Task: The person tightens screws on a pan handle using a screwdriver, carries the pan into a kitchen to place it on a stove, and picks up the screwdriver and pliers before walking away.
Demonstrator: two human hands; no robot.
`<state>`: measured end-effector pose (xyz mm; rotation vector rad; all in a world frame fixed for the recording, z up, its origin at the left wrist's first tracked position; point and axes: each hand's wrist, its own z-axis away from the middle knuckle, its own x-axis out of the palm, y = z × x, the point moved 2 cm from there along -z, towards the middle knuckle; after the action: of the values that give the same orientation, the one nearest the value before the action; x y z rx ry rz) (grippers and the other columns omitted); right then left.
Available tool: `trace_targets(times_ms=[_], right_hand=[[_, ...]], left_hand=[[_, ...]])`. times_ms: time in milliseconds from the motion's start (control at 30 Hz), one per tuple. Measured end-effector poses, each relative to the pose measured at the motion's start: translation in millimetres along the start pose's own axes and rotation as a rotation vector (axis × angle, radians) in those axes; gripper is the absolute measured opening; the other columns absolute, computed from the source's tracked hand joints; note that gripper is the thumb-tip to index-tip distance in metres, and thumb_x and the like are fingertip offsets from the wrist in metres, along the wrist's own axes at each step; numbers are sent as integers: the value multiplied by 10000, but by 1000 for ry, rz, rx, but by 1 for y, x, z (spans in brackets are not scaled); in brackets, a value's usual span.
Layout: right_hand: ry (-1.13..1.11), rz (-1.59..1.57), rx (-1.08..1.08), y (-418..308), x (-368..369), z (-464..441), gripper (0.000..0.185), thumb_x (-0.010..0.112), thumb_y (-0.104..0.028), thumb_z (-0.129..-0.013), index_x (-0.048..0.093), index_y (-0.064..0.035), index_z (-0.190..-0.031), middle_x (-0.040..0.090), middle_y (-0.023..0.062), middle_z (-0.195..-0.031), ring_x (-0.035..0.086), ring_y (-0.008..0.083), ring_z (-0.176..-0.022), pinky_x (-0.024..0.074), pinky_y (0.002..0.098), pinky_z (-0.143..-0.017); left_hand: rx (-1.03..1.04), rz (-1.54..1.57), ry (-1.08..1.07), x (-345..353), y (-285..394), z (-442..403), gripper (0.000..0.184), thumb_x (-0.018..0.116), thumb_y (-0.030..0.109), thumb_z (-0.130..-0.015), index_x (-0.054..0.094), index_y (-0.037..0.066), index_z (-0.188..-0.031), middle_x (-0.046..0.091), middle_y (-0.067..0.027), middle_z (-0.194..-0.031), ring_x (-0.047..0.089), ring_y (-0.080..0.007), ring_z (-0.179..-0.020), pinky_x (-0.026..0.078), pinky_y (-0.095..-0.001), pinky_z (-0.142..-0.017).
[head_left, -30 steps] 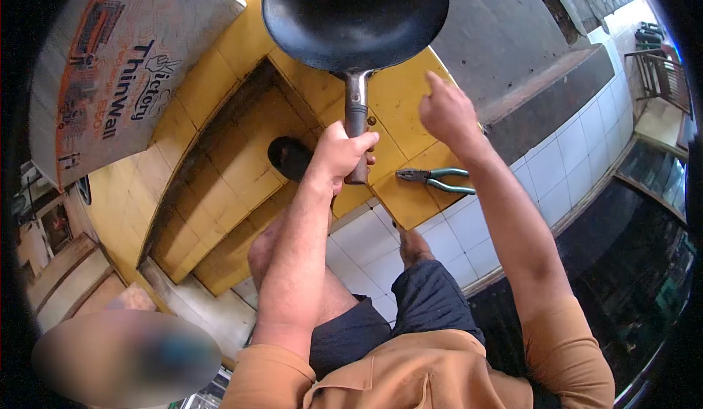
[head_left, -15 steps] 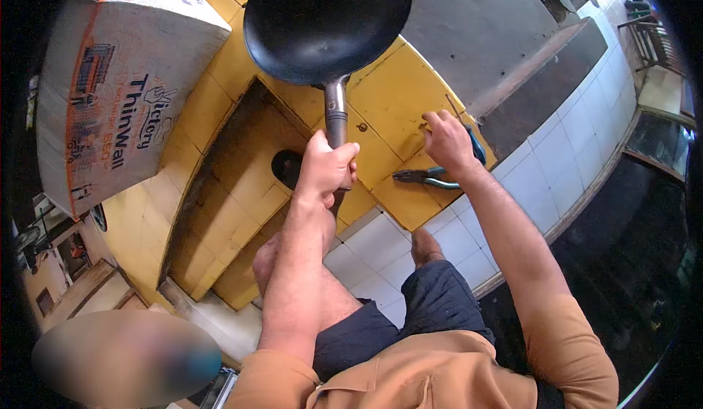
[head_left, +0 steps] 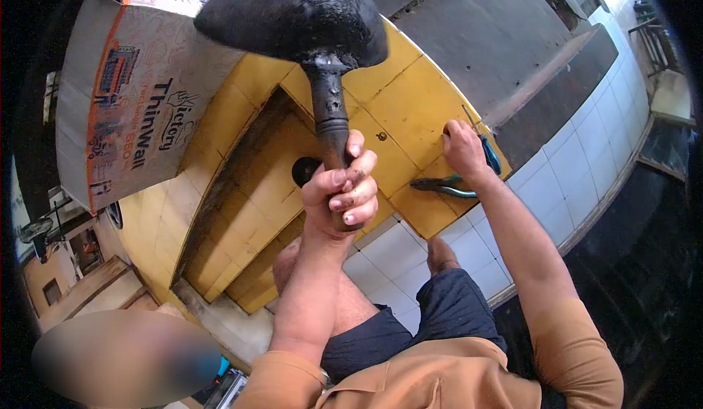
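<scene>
My left hand (head_left: 343, 193) is closed round the dark handle of a black wok (head_left: 300, 24), holding it up in front of me. Its curved, sooty underside faces me, and the metal neck joins the bowl above my fingers. My right hand (head_left: 466, 149) rests low over the yellow tiled ledge, fingers curled; what they hold, if anything, is hidden. Just below it lie pliers (head_left: 443, 185) with teal grips. A teal-handled tool (head_left: 490, 156) shows partly behind the right wrist, and a thin rod (head_left: 469, 116) sticks out beyond the fingers.
A large printed carton (head_left: 139, 94) stands on the left. The yellow tiled ledge (head_left: 395, 109) has a recessed opening with a round black object (head_left: 304, 170) in it. A small ring-like piece (head_left: 381, 136) lies on the tiles. A grey slab (head_left: 476, 35) extends behind.
My left hand has rolled the wok over, so its underside shows instead of its inside. My right hand remains by the pliers. The whole view has shifted slightly.
</scene>
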<state>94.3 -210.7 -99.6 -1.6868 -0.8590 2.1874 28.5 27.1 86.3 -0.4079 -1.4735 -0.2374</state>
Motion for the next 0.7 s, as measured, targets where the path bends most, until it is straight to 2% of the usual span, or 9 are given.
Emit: trace_targets(times_ms=[100,200,333,500,567,600,667,700], right_hand=[[14,30,-6,0,0,0,106,559,-91,-896,553,-52,-994,595,217,-990,600,415,-973,500,481,-857],[21,42,11,1,1,-2,110,560,-75,-889,551,-42,-993,594,217,-992,600,412,-975,499,483,-857],[35,57,-36,2,1,-1,124,563,-65,-881,549,-29,-999,597,216,-987,600,412,-975,498,481,-853],[100,-36,-41,3,-7,-8,108,594,-68,-873,576,-13,-964,645,221,-935,617,435,-935,508,479,-828],[107,-143,65,-14,-23,-8,117,644,-83,-880,625,7,-952,692,175,-865,679,347,-814,539,418,-746],[98,-134,65,-28,-34,-9,117,644,-83,-880,625,7,-952,692,175,-865,679,347,-814,539,418,-746],[-11,-630,262,-53,-55,-6,143,683,-100,-888,666,18,-967,708,102,-831,682,192,-723,542,321,-674],[-37,-789,283,-56,-59,-2,175,691,-107,-900,670,26,-1011,692,45,-834,633,87,-702,519,249,-641]], left_hand=[[1,187,-99,-6,-9,1,240,554,26,-916,395,65,-1091,453,-34,-794,502,-68,-529,501,-291,-503],[9,224,-160,-9,-14,2,226,542,17,-910,390,73,-1068,449,-39,-785,510,-78,-527,503,-294,-514],[10,231,-135,-14,-14,9,239,535,12,-894,396,79,-1076,445,-45,-773,513,-95,-524,508,-312,-530],[-105,-61,147,-36,-22,14,261,575,59,-870,422,101,-1078,458,-33,-758,538,-142,-558,514,-387,-576],[-111,-202,337,-43,-31,15,259,601,88,-857,434,113,-1055,471,-26,-743,551,-148,-575,524,-398,-594],[-113,-244,404,-49,-35,16,250,603,99,-844,444,118,-1037,481,-26,-742,554,-152,-580,531,-414,-606],[-88,-352,584,-57,-43,12,226,597,102,-834,461,119,-1013,490,-30,-746,559,-160,-591,532,-427,-607],[-68,-402,630,-68,-48,11,199,592,106,-832,485,121,-999,505,-41,-758,564,-165,-609,529,-428,-618]])
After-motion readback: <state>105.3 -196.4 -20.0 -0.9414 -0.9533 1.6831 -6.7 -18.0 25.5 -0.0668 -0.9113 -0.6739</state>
